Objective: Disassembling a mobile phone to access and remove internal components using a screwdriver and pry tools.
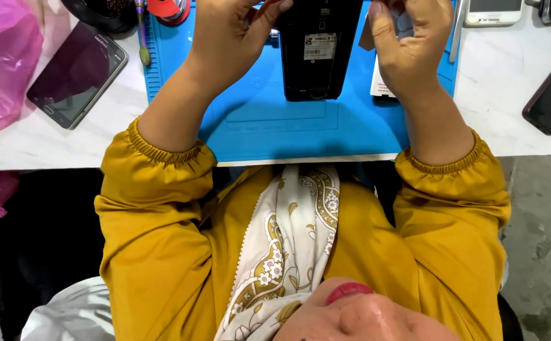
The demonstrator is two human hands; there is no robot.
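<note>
Hands [231, 38] [408, 44] apparently flanking opened phone [316, 50].

Both forearms are reaching forward in mustard-yellow sleeves, the left hand [228, 38] curling its fingers inward with the thumb extended sideways, while the right hand [408, 47] is bending its fingers toward the palm.

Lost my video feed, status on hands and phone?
Left hand grips black phone, back open. Right hand alongside, contact unclear. Blue mat beneath.
</note>
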